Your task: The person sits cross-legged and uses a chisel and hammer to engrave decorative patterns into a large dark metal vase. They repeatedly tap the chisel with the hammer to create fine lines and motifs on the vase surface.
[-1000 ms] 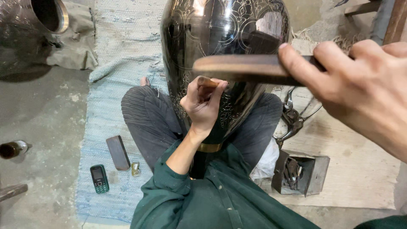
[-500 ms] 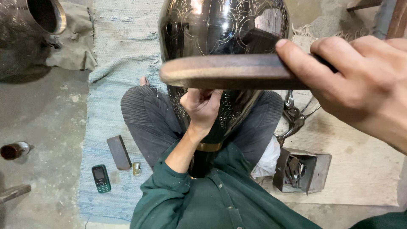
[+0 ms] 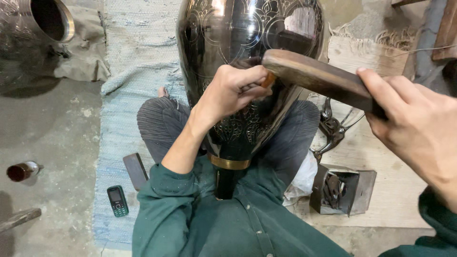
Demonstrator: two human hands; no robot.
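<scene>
A large black metal vase (image 3: 238, 33) with fine engraved patterns lies between my crossed legs, its brass-ringed neck toward my chest. My left hand (image 3: 233, 90) is pressed against the vase's belly, closed around a small chisel (image 3: 268, 80) whose orange end pokes out. My right hand (image 3: 419, 128) grips a brown wooden mallet (image 3: 314, 76), whose rounded end sits right at the chisel's end. The chisel's tip is hidden behind my fingers.
A woven blue mat (image 3: 128, 71) lies under me. On it, by my left knee, lie a small mobile phone (image 3: 117, 201) and a dark flat block (image 3: 135, 171). An open metal box of tools (image 3: 342, 190) and metal pincers (image 3: 331, 128) are at right. Another metal vessel (image 3: 38, 24) lies top left.
My left hand has moved up the vase and turned its back toward me. The mallet has swung from across the vase's front to the chisel's end.
</scene>
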